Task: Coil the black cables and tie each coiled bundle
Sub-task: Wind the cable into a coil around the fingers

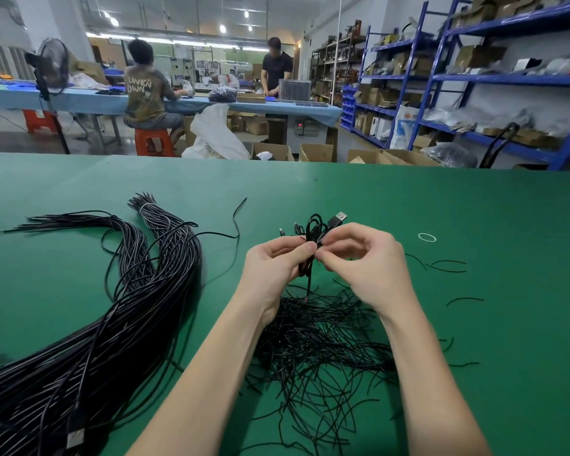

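Coil (313, 232) — held above the tie pile (316, 343); left hand (273, 268) pinches it, right hand (366, 261) pinches a tie at its waist.

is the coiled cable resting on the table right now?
No, the coiled cable is held up above the green table, pinched between the left hand and right hand.

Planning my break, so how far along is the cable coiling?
No finished bundle shows. In hand: both the left hand and right hand pinch one coiled cable, apparently mid-tie. Left: the big sheaf of uncoiled cables, so most remains. Loose ties lie below.
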Available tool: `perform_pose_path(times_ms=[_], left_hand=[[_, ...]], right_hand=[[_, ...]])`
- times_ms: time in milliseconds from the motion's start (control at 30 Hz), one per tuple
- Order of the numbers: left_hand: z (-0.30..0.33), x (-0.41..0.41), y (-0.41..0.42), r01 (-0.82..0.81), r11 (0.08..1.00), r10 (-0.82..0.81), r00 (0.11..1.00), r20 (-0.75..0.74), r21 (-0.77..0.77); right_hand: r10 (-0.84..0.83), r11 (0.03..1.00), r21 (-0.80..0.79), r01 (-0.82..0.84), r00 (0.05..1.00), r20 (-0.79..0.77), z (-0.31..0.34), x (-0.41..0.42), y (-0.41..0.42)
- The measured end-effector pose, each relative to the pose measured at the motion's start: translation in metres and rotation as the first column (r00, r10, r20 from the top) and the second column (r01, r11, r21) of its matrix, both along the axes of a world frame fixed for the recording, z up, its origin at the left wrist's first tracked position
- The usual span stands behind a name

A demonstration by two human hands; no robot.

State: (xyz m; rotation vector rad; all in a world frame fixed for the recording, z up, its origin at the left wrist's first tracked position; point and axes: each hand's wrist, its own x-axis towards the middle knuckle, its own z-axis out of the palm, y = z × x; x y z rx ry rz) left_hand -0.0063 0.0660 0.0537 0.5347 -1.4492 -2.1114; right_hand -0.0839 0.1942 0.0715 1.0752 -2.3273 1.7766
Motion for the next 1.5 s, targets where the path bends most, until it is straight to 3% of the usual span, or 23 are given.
perform_pose_path(times_ms=[367,567,867,1367,1500], left_hand=[[0.001,0.003,0.000,0.124,0.982,-0.113,0.990,-0.079,0.143],[0.003,0.006,-0.004,0.180,0.978,-0.177,0.983,-0.039,0.102],[0.004,0.009,-0.001,0.192,0.976,-0.189,0.981,-0.038,0.101],[0.002,0.007,-0.004,0.316,0.907,-0.304,0.949,-0.085,0.280],[0.000,0.014,-0.012,0.420,0.898,-0.432,0.899,0.078,0.129]], right_hand=[[0.019,1.000,-0.015,-0.019,1.000,0.003,0.008,0.000,0.004],[-0.020,0.999,-0.029,0.018,0.998,-0.064,0.004,-0.002,0.003],[0.035,0.991,-0.130,-0.028,0.998,0.055,-0.004,-0.006,-0.003],[0.062,0.993,-0.088,-0.078,0.983,-0.170,-0.005,-0.009,0.003],[0.098,0.994,-0.035,-0.107,0.975,-0.198,-0.009,-0.006,0.002]])
